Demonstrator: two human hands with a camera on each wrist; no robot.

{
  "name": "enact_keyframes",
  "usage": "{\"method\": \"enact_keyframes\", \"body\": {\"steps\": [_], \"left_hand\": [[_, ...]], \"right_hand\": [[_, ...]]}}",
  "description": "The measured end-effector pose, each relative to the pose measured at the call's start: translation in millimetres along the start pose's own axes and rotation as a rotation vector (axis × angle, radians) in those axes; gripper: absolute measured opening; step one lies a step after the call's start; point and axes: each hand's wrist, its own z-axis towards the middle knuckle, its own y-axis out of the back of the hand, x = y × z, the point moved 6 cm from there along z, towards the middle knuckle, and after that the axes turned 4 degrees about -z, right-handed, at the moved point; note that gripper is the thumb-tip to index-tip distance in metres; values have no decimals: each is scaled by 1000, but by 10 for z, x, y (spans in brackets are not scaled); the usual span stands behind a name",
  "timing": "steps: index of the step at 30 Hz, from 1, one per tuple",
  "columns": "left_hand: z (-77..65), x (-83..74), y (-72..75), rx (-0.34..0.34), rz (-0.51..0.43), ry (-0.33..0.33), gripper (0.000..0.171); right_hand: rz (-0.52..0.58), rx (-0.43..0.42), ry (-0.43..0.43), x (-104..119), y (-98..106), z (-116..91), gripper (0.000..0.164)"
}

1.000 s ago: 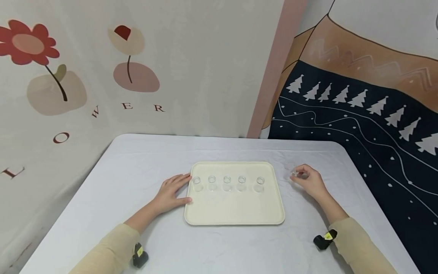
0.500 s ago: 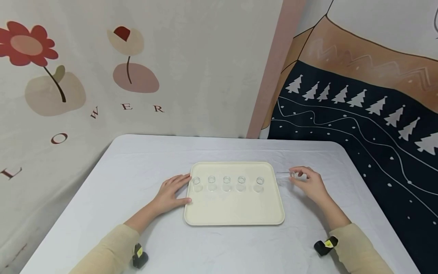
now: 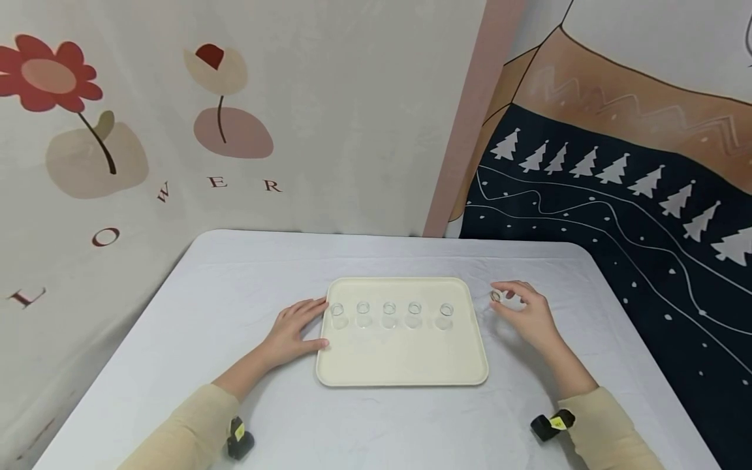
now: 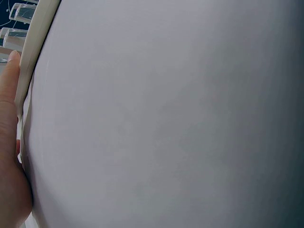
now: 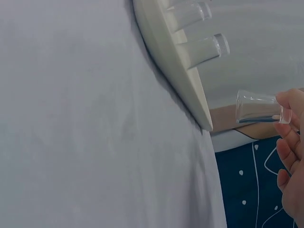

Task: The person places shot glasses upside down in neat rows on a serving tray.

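My right hand (image 3: pixel 531 316) is just off the right side of the cream tray (image 3: pixel 405 365). Its thumb and fingers pinch a small clear glass (image 5: pixel 259 108) by the thick-looking end, and the wider rim faces down in the right wrist view. On the tray, several similar clear glasses (image 3: pixel 390 315) stand in a row, narrower ends up; the rightmost (image 3: pixel 445 316) is spaced a little wider from the others. My left hand (image 3: pixel 294 333) has its fingers spread along the tray's left edge, and the thumb touches the rim (image 4: pixel 35 57) of the tray.
A white cloth (image 3: pixel 405 431) covers the table under the tray. Behind the table hangs a pale printed curtain (image 3: pixel 352 117), with a dark tree-patterned one (image 3: pixel 587 196) on the right. Each sleeve carries a black wrist camera (image 3: pixel 552 424).
My right hand has tipped the glass from lying sideways, pointing left, to roughly vertical, and has shifted slightly left. The left hand and the glasses on the tray stay in place.
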Motion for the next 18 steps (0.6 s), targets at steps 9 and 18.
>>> {"method": "enact_keyframes", "body": {"steps": [9, 18], "left_hand": [[3, -2, 1, 4, 2, 4, 82], [2, -9, 5, 2, 2, 4, 82]], "right_hand": [[33, -23, 0, 94, -45, 8, 31], [56, 49, -8, 113, -158, -1, 31]]}}
